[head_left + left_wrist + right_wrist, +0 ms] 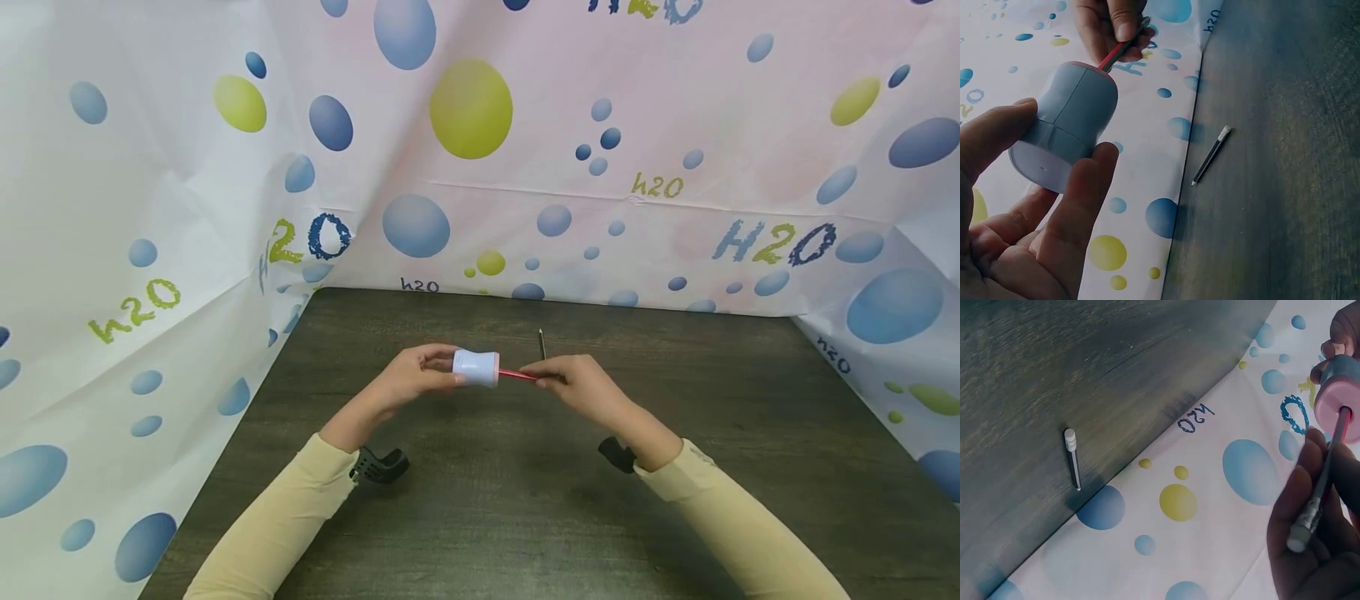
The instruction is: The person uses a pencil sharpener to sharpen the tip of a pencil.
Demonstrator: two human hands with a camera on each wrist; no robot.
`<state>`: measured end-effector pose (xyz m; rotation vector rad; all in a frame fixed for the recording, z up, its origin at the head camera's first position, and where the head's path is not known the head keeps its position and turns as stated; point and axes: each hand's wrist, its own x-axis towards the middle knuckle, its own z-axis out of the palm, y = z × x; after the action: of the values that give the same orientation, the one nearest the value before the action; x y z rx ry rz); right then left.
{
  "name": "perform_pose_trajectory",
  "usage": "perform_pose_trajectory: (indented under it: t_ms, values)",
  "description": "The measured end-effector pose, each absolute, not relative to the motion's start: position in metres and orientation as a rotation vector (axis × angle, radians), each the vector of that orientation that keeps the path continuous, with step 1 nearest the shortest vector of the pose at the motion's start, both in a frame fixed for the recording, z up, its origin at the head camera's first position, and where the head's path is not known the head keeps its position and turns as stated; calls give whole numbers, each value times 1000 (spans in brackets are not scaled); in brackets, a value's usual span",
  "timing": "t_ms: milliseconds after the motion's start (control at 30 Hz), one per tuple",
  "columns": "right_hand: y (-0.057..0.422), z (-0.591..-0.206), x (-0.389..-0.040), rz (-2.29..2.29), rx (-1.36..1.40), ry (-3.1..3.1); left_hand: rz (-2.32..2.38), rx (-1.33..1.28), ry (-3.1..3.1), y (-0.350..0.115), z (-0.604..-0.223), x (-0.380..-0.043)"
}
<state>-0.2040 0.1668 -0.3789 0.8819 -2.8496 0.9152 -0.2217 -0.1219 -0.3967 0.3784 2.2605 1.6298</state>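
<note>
In the head view, my left hand [411, 377] grips a pale blue pencil sharpener [476, 368] by its sides, clear of the tabletop and tipped sideways. Its pink end [1333, 403] has a hole, seen in the right wrist view. A red pencil [517, 375] sticks into that hole, its hidden tip inside. With thumb and fingers, my right hand [585, 385] pinches the pencil near its eraser end [1300, 536]. Beyond the hands, a second, dark pencil [1211, 156] with a white eraser lies on the table.
The dark wooden table [480, 517] carries the loose pencil behind my right hand. White sheets with blue and green dots [555, 183] hang at the back and along both sides. Dark straps with black mounts [382, 465] sit at my wrists.
</note>
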Motion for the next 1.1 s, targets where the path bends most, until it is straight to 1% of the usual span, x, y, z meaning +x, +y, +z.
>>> perform_pose_trajectory:
  t_ms: [167,433,667,967,1100]
  values:
    - [164,-382,-203,814,936,-2754,1631,370,2269,-119,-399,-221]
    - [161,-387,-204,714,902,-2633,1650,340,2275,-114,-400,-221]
    - [160,-393,-204,629,929,-2547,1654,314,2276,-111,-403,-220]
    - [152,-400,-202,687,951,-2501,1668,324,2273,-111,-408,-221]
    - [148,-398,-204,779,907,-2548,1673,334,2297,-111,-405,-222]
